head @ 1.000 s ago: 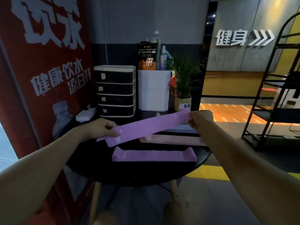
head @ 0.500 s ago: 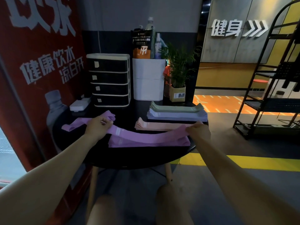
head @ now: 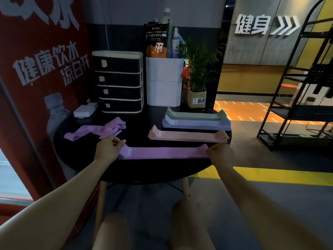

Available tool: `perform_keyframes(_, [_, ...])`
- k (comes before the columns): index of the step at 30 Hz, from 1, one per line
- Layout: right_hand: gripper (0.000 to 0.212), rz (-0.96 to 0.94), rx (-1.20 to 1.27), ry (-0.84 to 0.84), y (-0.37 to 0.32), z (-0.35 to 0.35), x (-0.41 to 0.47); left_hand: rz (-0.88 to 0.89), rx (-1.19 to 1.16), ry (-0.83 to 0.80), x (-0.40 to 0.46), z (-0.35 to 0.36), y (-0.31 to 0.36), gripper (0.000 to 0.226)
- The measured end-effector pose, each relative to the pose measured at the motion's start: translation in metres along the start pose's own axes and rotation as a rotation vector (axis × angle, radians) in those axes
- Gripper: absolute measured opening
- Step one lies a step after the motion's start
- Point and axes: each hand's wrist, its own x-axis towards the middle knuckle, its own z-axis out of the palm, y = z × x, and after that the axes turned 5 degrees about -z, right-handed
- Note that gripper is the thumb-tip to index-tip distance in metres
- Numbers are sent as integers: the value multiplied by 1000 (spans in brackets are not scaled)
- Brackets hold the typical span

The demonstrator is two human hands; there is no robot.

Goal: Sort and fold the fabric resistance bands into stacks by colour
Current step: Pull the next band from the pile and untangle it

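A purple band (head: 163,152) lies flat and straight on the purple stack near the front of the round black table (head: 144,170). My left hand (head: 108,148) pinches its left end and my right hand (head: 219,153) pinches its right end. Behind it lies a peach stack (head: 187,135), then a lavender-grey stack (head: 196,123) with a green stack (head: 196,114) at the back. Loose, crumpled purple bands (head: 97,129) lie at the table's left.
A black drawer unit (head: 119,83), a white box (head: 164,82) with bottles, a potted plant (head: 197,76) and a white power strip (head: 84,110) line the table's back. A red poster stands at left, a black metal rack (head: 297,109) at right.
Both hands have lowered the purple band from the air onto the purple stack and pulled it straight. The camera view has tipped down toward the table.
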Motion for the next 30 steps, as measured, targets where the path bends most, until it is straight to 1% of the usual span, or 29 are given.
perform_keyframes(5, [15,-47,-43,39,1,4,-1,78,-7,3,-6,-3,-7,22])
perform_keyframes(8, [13,-191,-149,123,-5,10,-3,89,-50,5,-10,-2,-11,18])
perform_keyframes(10, [17,-326,-159,125,-16,17,-8,82,-87,11,-10,0,-14,16])
perform_keyframes(11, [19,-411,-144,95,-23,21,-12,80,-97,15,-10,0,-16,16])
perform_keyframes(13, [18,-570,-112,-21,-37,33,-21,77,-95,20,-10,1,-17,15])
perform_keyframes(16, [24,-704,-150,-223,-52,55,-34,64,-95,26,-13,0,-16,16])
perform_keyframes(18, [32,-726,-188,-307,-55,67,-40,57,-110,31,-15,0,-16,15])
perform_keyframes(21, [42,-721,-245,-341,-53,76,-42,42,-116,50,-17,0,-17,14])
perform_keyframes(25, [38,-731,-274,-307,-48,79,-40,32,-126,68,-17,1,-18,12])
perform_keyframes(30, [34,-731,-249,-275,-46,80,-42,10,-164,107,-19,0,-20,7])
